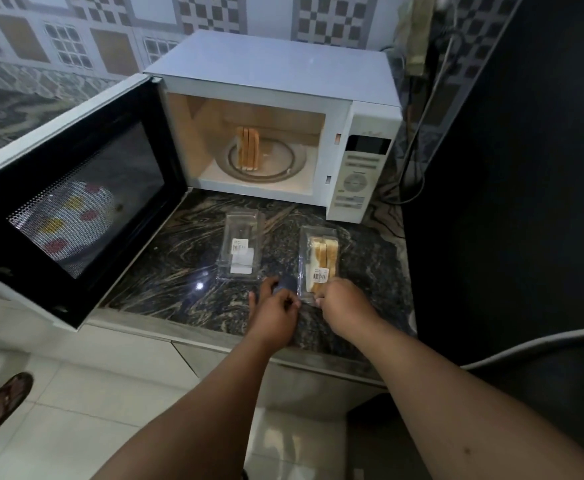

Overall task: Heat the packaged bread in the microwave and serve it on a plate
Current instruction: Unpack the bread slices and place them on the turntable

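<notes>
A white microwave point(366, 161) stands at the back of the dark marble counter point(179, 271) with its door point(76, 202) swung wide to the left. Bread slices point(247, 148) stand upright on the glass turntable inside. An empty clear packet point(240, 247) lies in front of the microwave. To its right lies a clear packet of bread slices point(321, 259) with a barcode label. My left hand point(276, 313) and my right hand point(342, 303) both pinch the near end of that packet. A plate point(72, 223) with coloured spots shows through the door's mesh window.
A tall dark appliance point(525, 168) stands right of the counter, with cables point(411, 140) running behind the microwave. A grey hose point(543, 344) crosses at lower right. A sandalled foot point(3, 407) is on the white tiled floor at lower left.
</notes>
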